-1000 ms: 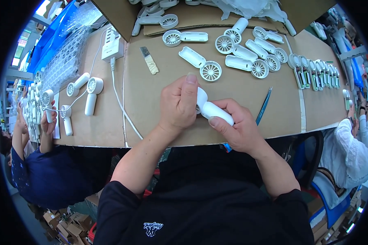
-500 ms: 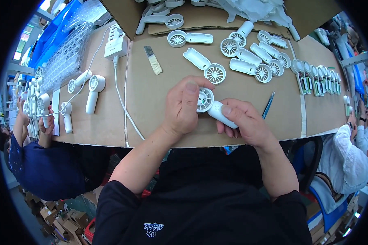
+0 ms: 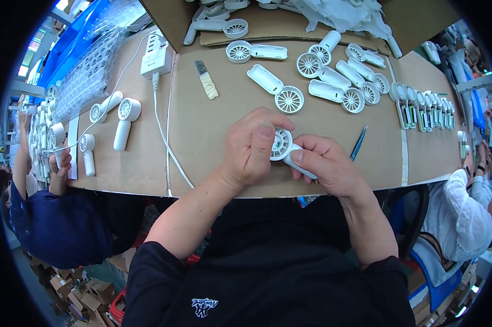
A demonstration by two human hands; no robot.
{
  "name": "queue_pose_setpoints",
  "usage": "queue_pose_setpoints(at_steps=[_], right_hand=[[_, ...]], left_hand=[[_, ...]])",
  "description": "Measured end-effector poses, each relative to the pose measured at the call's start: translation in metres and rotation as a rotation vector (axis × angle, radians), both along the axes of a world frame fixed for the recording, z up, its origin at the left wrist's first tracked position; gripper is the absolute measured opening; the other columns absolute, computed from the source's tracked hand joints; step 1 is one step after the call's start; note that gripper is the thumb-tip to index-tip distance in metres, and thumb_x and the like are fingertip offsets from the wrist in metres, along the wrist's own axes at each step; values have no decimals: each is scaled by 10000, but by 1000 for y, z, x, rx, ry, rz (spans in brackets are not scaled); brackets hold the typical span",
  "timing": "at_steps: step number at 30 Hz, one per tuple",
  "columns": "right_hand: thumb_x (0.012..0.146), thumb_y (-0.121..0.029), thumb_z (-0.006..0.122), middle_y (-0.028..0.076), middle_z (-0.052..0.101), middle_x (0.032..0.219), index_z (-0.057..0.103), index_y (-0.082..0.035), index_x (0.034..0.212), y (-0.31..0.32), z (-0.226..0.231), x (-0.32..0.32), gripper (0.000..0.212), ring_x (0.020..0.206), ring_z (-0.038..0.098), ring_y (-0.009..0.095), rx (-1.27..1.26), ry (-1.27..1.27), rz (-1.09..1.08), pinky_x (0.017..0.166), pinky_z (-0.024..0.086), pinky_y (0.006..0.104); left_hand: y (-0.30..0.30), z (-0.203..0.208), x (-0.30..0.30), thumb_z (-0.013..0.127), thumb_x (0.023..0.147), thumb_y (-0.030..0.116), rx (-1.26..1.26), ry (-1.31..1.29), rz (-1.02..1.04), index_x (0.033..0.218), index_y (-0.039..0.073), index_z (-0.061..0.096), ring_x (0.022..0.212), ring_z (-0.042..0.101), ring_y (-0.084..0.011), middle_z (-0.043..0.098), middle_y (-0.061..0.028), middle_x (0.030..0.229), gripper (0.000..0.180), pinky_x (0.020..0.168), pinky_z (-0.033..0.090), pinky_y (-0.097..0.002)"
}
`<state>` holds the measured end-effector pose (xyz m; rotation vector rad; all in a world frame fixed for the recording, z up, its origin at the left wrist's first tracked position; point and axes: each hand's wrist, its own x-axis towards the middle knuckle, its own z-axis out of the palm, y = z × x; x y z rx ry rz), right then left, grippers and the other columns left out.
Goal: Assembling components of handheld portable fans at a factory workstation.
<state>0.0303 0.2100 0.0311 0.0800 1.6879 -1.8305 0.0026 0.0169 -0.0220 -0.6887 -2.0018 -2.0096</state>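
A white handheld fan [image 3: 282, 146] is held between my two hands above the near edge of the table. My left hand [image 3: 252, 146] is closed around its round head, thumb on the near side and forefinger over the top. My right hand [image 3: 325, 165] grips the handle, with the thumb pressed along it. A little green shows inside the head's spoked opening. Beyond my hands lies an open white fan shell [image 3: 288, 100], its handle half hollow. To the right of my right hand rest dark tweezers [image 3: 359, 143].
More white fan shells [image 3: 352, 101] lie at the back right, before an open cardboard box [image 3: 289, 39]. A row of part-built fans [image 3: 423, 106] stands at right. A flat blade with a taped handle [image 3: 206, 80], a power strip [image 3: 156, 57] and finished fans [image 3: 123, 125] are left. People sit on both sides.
Both hands have stayed on the fan, which has shifted slightly right and turned a little. My left hand has moved slightly right with the head, and the handle shows less.
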Motion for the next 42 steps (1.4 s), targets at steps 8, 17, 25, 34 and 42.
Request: queue_pose_setpoints(at_steps=[8, 17, 25, 34, 42], right_hand=[[1032, -235, 649, 19, 646, 742, 727, -20, 1041, 2, -2, 1, 229, 639, 504, 65, 11, 19, -3, 578, 386, 198], [1036, -246, 652, 8, 640, 728, 722, -22, 1069, 3, -5, 0, 236, 599, 475, 56, 12, 18, -8, 545, 359, 191], [1037, -240, 650, 5, 642, 729, 721, -26, 1071, 2, -2, -2, 228, 590, 465, 49, -46, -36, -48, 533, 346, 185], [1033, -241, 653, 5, 643, 731, 721, -26, 1058, 2, -4, -1, 227, 599, 470, 51, -49, -32, -57, 541, 352, 186], [1029, -213, 620, 13, 657, 750, 723, -42, 1002, 3, 0, -4, 202, 627, 496, 61, 23, 12, -35, 564, 374, 197]], left_hand=[[-3, -1, 2, 322, 1125, 335, -114, -44, -44, 1059, 12, 709, 819, 583, -175, 677, -108, 1010, 509, 749, 464, -283], [-4, -2, 1, 316, 1129, 370, -111, -74, -63, 1120, 16, 683, 808, 587, -156, 681, -95, 1013, 509, 746, 467, -263], [-2, 3, 2, 302, 1134, 384, -87, -160, -53, 1141, 16, 673, 820, 596, -145, 692, -89, 1023, 522, 755, 475, -254], [-2, 4, 3, 296, 1136, 398, -101, -169, -57, 1142, 16, 672, 820, 602, -142, 699, -85, 1023, 536, 759, 479, -251], [0, 4, 3, 402, 1106, 367, -30, -233, -61, 1153, 33, 687, 813, 620, -162, 706, -84, 977, 441, 765, 510, -289]])
